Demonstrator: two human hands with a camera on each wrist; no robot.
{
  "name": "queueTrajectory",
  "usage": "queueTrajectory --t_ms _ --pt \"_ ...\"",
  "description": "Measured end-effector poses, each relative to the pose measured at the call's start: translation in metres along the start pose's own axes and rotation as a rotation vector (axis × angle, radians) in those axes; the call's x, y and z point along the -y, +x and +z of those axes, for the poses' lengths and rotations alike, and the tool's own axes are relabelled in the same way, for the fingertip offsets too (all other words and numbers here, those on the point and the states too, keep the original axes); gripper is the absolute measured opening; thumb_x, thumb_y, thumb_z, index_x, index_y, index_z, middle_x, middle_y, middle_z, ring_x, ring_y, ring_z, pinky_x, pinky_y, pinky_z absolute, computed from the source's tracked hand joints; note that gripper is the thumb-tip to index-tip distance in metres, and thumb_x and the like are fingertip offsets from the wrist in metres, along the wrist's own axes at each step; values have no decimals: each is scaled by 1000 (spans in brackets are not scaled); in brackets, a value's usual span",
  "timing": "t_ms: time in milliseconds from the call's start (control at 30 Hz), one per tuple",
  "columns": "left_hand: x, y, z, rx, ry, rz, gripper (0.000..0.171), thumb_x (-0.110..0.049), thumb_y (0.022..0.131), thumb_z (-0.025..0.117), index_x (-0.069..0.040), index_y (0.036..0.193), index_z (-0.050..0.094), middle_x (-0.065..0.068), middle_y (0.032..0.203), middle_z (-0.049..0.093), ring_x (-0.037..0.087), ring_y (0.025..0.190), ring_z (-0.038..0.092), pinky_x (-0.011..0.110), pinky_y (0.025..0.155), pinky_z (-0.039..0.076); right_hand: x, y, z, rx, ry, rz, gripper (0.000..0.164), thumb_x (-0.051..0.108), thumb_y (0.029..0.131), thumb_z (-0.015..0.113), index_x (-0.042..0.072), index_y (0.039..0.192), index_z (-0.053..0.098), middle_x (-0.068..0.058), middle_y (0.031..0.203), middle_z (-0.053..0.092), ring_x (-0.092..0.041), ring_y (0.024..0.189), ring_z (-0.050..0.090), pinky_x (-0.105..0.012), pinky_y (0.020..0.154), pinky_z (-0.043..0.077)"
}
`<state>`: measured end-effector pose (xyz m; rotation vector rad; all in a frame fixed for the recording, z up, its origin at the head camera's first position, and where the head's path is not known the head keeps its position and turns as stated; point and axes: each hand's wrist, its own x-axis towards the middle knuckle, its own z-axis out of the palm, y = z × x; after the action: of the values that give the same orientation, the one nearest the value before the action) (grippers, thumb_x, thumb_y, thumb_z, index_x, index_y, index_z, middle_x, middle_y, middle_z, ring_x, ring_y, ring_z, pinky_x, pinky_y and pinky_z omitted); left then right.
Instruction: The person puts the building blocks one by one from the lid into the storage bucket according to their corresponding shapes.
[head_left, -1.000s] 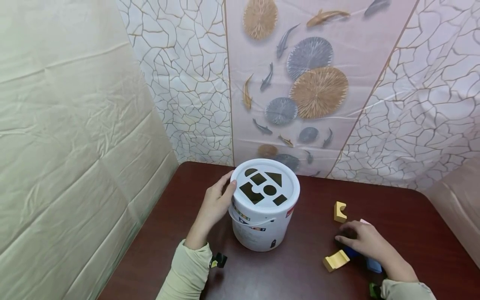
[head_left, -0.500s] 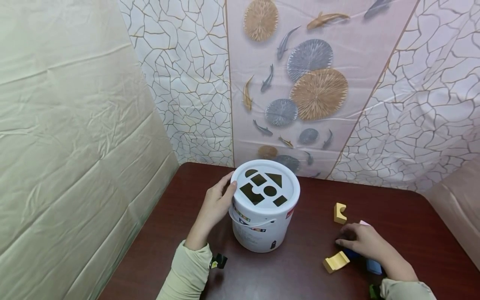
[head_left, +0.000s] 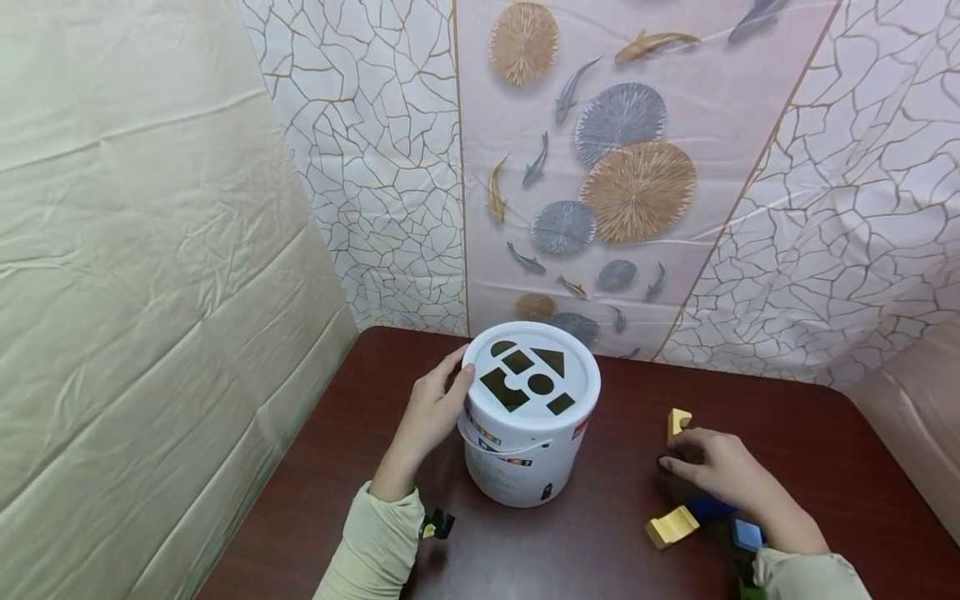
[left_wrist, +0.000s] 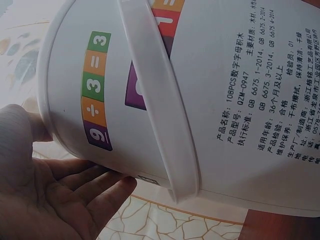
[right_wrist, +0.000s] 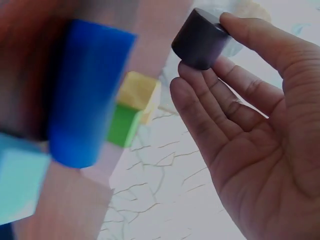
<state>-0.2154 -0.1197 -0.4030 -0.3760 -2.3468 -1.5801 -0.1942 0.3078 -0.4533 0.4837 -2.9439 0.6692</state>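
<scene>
A white bucket stands upright on the dark red table, its lid cut with dark shaped holes. My left hand rests against the lid's rim, thumb at the edge and fingers laid fairly straight along the bucket's side. My right hand pinches a short dark cylinder block between thumb and fingertips, plain in the right wrist view. Beside that hand lie a dark blue cylinder block, a yellow notched block and a light blue block. A second yellow block stands behind the fingers.
In the right wrist view a green block and a pale pink block show behind the blue cylinder. The bucket's white handle hangs down its side. Patterned cloth backs the table.
My right hand has shifted up and slightly left, raising the dark cylinder block and uncovering more of the dark blue one. The left hand and the bucket stay in place.
</scene>
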Motion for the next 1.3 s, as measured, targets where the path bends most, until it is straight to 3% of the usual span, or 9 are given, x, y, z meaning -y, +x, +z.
queueTrajectory --t_ms 200,367,533,667,900,1100,1300 --pt "1 0 0 3 -6 -3 47 -38 104 52 -17 146 55 2 142 58 19 132 51 48 107 43 22 12 -17 -113 14 -98 28 32 87 81 11 104 75 3 95 71 -16 84 67 -37 70 55" --pt "1 0 0 7 -6 -1 46 -37 104 52 -17 146 55 3 143 58 20 132 52 49 106 43 49 27 -39 -191 66 -128 31 31 88 80 10 110 73 -1 97 73 -15 80 68 -33 64 55" --pt "1 0 0 8 1 -2 46 -39 104 52 -19 146 55 3 143 57 20 131 52 49 106 44 83 47 -65 -283 76 -177 26 32 90 78 16 109 75 3 99 74 -18 88 70 -27 72 55" --pt "1 -1 -1 10 4 -3 47 -40 104 52 -18 146 54 3 143 57 20 131 52 49 106 44 108 64 -77 -293 126 -234 25 30 91 77 16 111 74 4 102 73 -17 91 70 -18 76 54" --pt "1 -1 -1 14 10 -16 47 -41 104 51 -20 147 54 2 143 57 20 131 52 49 105 45 141 86 -68 -252 278 -338 24 22 90 78 10 110 74 2 101 72 -14 91 70 -25 78 58" --pt "1 -1 -1 1 20 -8 46 -39 105 51 -19 146 55 1 142 58 19 132 51 47 107 43 163 96 -48 -184 303 -441 23 23 90 78 11 109 75 4 99 72 -10 88 69 -33 77 59" --pt "1 -1 -1 9 7 -6 48 -40 105 51 -17 147 54 1 143 57 18 132 51 47 107 43 175 97 -37 -128 295 -466 21 28 90 79 14 105 76 11 95 73 -6 88 69 -38 79 58"
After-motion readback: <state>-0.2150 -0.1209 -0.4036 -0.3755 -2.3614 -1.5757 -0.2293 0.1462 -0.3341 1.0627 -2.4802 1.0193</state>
